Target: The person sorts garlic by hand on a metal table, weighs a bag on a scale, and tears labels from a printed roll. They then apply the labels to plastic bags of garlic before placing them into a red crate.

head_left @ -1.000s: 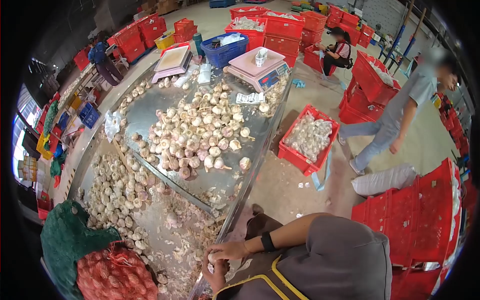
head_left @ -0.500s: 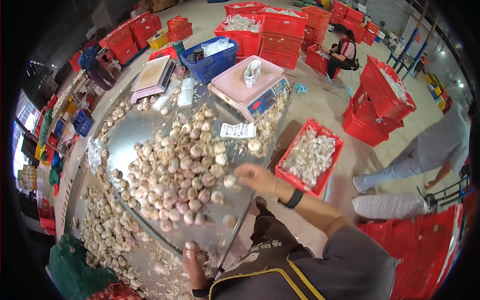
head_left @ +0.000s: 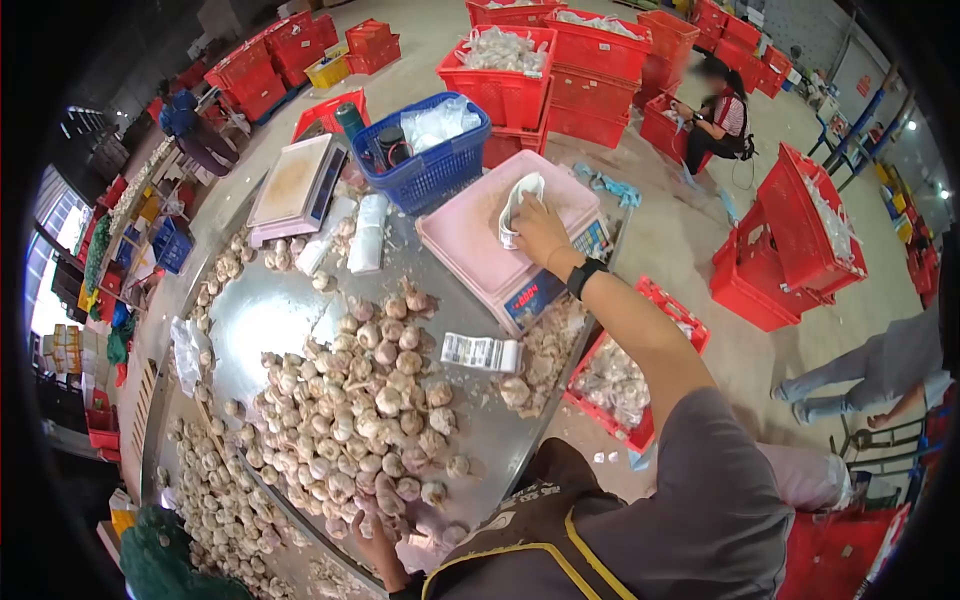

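My right hand (head_left: 538,228), a dark band on its wrist, is over the pink tray of the scale (head_left: 465,240). Its fingers close on a curled white strip of printed labels (head_left: 524,188) standing on that tray. Down at the near edge of the garlic pile (head_left: 345,410), my left hand (head_left: 376,545) has its fingers apart beside some bulbs, which are partly blurred. A flat roll of printed labels (head_left: 481,352) lies on the metal table (head_left: 270,310) between the pile and the scale.
A second scale (head_left: 293,190) and a blue basket (head_left: 425,165) stand at the table's far side. Clear bags (head_left: 368,232) lie nearby. Right of the table is a red crate of bagged garlic (head_left: 612,385). Stacked red crates (head_left: 600,95) and several people are farther off.
My right hand has moved up and away from the table's edge to the label strip on the scale. My left hand, which held garlic, has moved to the pile with its fingers apart.
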### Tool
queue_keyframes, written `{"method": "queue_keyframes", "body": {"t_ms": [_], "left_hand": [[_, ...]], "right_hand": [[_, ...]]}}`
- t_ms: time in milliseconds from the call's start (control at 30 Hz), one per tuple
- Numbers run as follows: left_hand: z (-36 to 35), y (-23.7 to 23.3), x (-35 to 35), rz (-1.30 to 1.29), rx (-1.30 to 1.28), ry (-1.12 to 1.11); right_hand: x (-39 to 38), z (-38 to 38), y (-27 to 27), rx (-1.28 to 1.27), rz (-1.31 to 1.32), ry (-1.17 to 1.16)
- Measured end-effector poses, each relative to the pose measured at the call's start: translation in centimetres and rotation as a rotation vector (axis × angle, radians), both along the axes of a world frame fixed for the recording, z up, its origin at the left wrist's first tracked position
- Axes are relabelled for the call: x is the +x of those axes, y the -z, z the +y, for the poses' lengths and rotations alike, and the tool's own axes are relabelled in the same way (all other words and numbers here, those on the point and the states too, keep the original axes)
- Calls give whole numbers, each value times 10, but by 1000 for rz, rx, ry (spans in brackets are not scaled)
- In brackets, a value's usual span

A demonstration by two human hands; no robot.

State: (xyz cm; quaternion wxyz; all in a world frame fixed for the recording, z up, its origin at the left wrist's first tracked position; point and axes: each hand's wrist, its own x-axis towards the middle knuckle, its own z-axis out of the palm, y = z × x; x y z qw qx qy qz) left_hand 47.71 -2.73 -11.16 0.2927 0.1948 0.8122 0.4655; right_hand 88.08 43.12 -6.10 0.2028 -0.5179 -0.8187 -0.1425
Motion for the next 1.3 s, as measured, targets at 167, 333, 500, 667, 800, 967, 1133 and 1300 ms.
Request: {"method": "queue_keyframes", "body": {"t_ms": [167, 333, 500, 667, 800, 967, 1133, 1300], "left_hand": [[3, 13, -32, -5, 21, -70], [53, -41, -17, 65, 73, 5], [72, -74, -8, 144, 40, 156], [52, -56, -22, 213, 138, 176], [32, -56, -35, -24, 14, 190], [20, -78, -34, -94, -212, 122], [3, -7, -74, -71, 85, 216], [10, -55, -45, -354, 304, 171]], "right_hand": [[10, 32, -46, -291, 765, -54], [4, 30, -122, -603, 1279, -88], [-19, 25, -170, -524, 724, -138], [-30, 27, -213, -228, 83, 16], [-26, 23, -267, -206, 327, -97], [-16, 3, -325, -199, 1097, -361], [5, -14, -361, -249, 1415, -603], [-45, -50, -327, -404, 1146, -915]]}}
